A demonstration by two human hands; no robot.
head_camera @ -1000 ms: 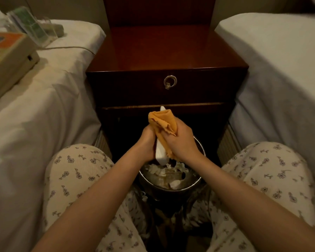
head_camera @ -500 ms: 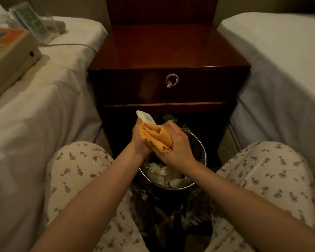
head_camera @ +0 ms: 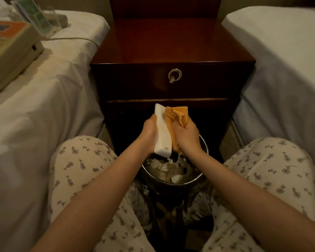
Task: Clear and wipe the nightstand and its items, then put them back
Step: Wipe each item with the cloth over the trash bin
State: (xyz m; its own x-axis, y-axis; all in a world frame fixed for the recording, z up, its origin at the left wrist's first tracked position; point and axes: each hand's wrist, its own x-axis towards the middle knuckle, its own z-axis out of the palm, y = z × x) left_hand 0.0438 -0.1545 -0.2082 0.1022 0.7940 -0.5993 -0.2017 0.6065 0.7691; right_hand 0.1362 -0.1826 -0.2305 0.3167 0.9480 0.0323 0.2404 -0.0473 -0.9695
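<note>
Dark-wooded, the nightstand (head_camera: 171, 42) stood ahead; below its drawer (head_camera: 135, 80) the left grip (head_camera: 149, 132) clasped the white remote (head_camera: 163, 135), long axis toward the nightstand, right grip (head_camera: 185, 135) clutching the orange cloth (head_camera: 176, 115) against it.

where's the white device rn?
Head view, centre: left hand holds the white device over the bin, below the nightstand drawer; right hand presses the orange cloth to its right side.

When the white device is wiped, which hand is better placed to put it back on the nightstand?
Left, probably. The left hand grips the white device, while the right hand holds the orange cloth against it. The nightstand stands straight ahead.
</note>
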